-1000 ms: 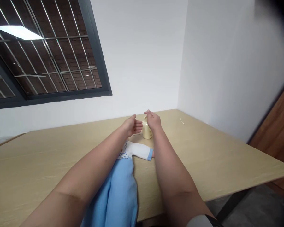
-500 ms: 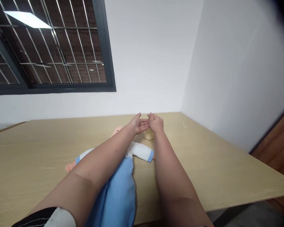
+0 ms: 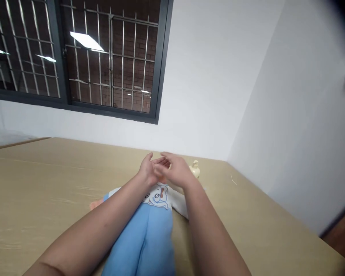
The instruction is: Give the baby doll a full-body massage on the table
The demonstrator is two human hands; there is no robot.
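A doll in a blue and white outfit [image 3: 146,230] lies on its back on the table, its head hidden behind my hands. Over its upper chest, my left hand [image 3: 150,171] is palm up with its fingers stretched out, open. My right hand [image 3: 176,170] lies across the left palm and fingers, its thumb and fingers apart, slightly blurred. I see no object in either hand. Just right of my right hand stands a cream pump bottle [image 3: 195,168], partly covered by that hand.
The tan-covered table [image 3: 60,184] reaches back to a white wall. A thin white strand [image 3: 233,180] lies on it at the right. Above the table at the left is a barred window [image 3: 109,61], and a side wall rises on the right.
My right hand has left the top of the pump bottle and moved left onto my left palm. Both hands are now nearer the doll's chest. The camera view has turned left.
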